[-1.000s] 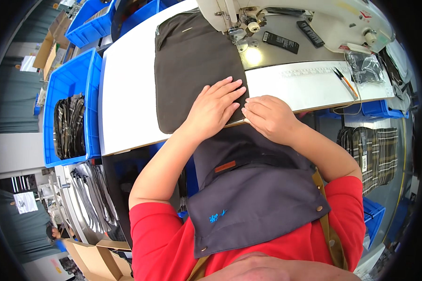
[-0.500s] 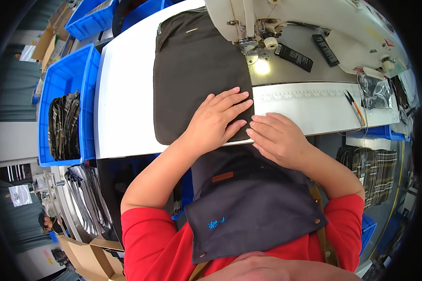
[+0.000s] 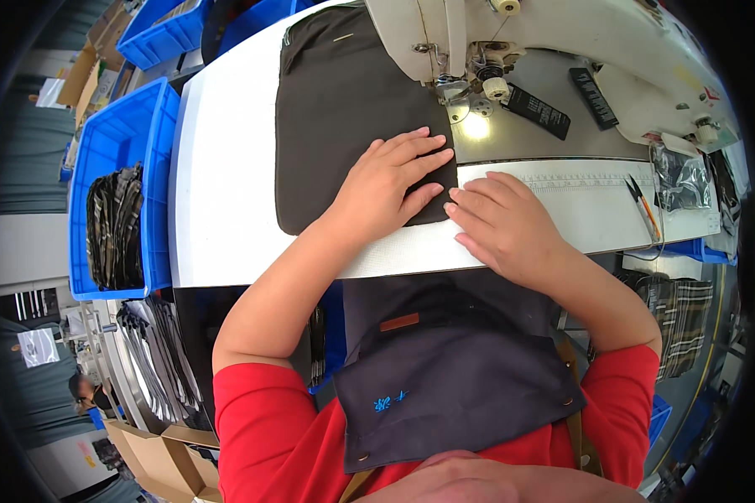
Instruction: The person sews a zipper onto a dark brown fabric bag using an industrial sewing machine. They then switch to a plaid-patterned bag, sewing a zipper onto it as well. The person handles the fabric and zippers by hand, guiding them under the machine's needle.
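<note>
A dark grey-brown fabric piece lies flat on the white sewing table, its right edge under the sewing machine. My left hand presses flat on the near right corner of the fabric, fingers spread. Beside it, my right hand rests flat on the table, its fingertips touching the fabric's near right edge. Neither hand grips anything. The needle area sits just beyond my left fingertips, lit by a small lamp.
A blue bin with striped dark fabric stands left of the table. Two black labels lie on the machine bed. A ruler strip, snips and a clear bag are at the right. More blue bins sit at the back.
The view has shifted and closed in on the table. Both hands stay flat on the fabric's near corner, which now lies closer to the needle.
</note>
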`<state>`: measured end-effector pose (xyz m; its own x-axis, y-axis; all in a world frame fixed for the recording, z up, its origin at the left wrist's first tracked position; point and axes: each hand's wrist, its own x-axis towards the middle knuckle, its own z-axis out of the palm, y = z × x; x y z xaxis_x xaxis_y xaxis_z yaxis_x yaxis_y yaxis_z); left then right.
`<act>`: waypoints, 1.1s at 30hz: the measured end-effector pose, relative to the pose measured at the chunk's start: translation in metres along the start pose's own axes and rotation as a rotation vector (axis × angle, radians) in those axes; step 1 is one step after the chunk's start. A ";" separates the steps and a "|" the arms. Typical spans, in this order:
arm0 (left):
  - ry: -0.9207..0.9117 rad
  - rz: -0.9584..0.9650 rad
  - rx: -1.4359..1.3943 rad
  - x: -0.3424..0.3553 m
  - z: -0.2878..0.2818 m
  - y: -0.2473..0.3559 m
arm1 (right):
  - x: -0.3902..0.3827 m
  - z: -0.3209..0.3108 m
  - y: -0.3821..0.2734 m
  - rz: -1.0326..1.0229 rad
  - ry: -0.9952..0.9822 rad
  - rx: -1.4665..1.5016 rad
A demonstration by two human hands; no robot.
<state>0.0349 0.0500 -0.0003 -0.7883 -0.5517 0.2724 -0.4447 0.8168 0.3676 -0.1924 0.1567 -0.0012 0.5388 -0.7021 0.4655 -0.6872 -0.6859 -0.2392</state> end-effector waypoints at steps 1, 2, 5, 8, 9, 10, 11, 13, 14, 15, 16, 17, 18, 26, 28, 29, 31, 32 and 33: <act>0.002 0.000 0.001 0.002 0.000 -0.003 | 0.002 0.000 0.003 -0.005 0.001 -0.006; 0.005 0.000 0.002 0.004 0.001 -0.005 | 0.004 0.000 0.006 -0.009 0.001 -0.011; 0.006 0.006 0.013 0.012 0.000 -0.011 | 0.009 0.001 0.014 -0.013 -0.007 -0.021; 0.021 0.005 -0.006 0.020 0.001 -0.020 | 0.015 0.000 0.021 -0.015 -0.014 -0.048; 0.029 0.008 0.003 0.022 0.002 -0.023 | 0.017 0.000 0.024 -0.016 -0.012 -0.051; 0.030 0.003 0.000 0.025 0.002 -0.025 | 0.020 0.000 0.027 -0.018 -0.011 -0.054; 0.031 -0.001 -0.004 0.027 0.001 -0.027 | 0.021 0.001 0.031 -0.019 -0.010 -0.058; 0.045 0.011 0.004 0.032 0.002 -0.034 | 0.024 0.003 0.038 -0.027 -0.005 -0.071; 0.049 0.002 -0.003 0.035 0.002 -0.037 | 0.025 0.004 0.041 -0.032 -0.002 -0.078; 0.053 -0.007 -0.012 0.037 0.002 -0.040 | 0.026 0.005 0.045 -0.030 -0.006 -0.092; 0.057 -0.017 -0.020 0.040 0.002 -0.043 | 0.027 0.006 0.048 -0.029 -0.009 -0.105; 0.092 -0.026 -0.016 0.042 0.003 -0.046 | 0.029 0.007 0.051 -0.028 -0.012 -0.118; 0.087 -0.045 -0.011 0.044 0.003 -0.048 | 0.031 0.007 0.053 -0.035 -0.001 -0.145; 0.067 -0.134 0.041 0.065 0.001 -0.068 | 0.046 0.004 0.068 0.089 -0.098 -0.203; 0.096 -0.157 0.055 0.069 0.002 -0.071 | 0.051 0.005 0.072 0.117 -0.123 -0.208; 0.120 -0.131 0.045 0.071 0.002 -0.074 | 0.053 0.005 0.074 0.131 -0.136 -0.211; 0.158 -0.128 0.061 0.076 0.006 -0.081 | 0.054 0.007 0.078 0.137 -0.088 -0.213; 0.178 -0.127 0.070 0.077 0.008 -0.083 | 0.054 0.008 0.079 0.140 -0.063 -0.215; 0.195 -0.105 0.073 0.077 0.008 -0.083 | 0.053 0.010 0.079 0.142 -0.053 -0.223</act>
<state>0.0078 -0.0588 -0.0166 -0.6419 -0.6510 0.4052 -0.5554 0.7591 0.3396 -0.2132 0.0628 -0.0041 0.4500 -0.8015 0.3937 -0.8450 -0.5248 -0.1025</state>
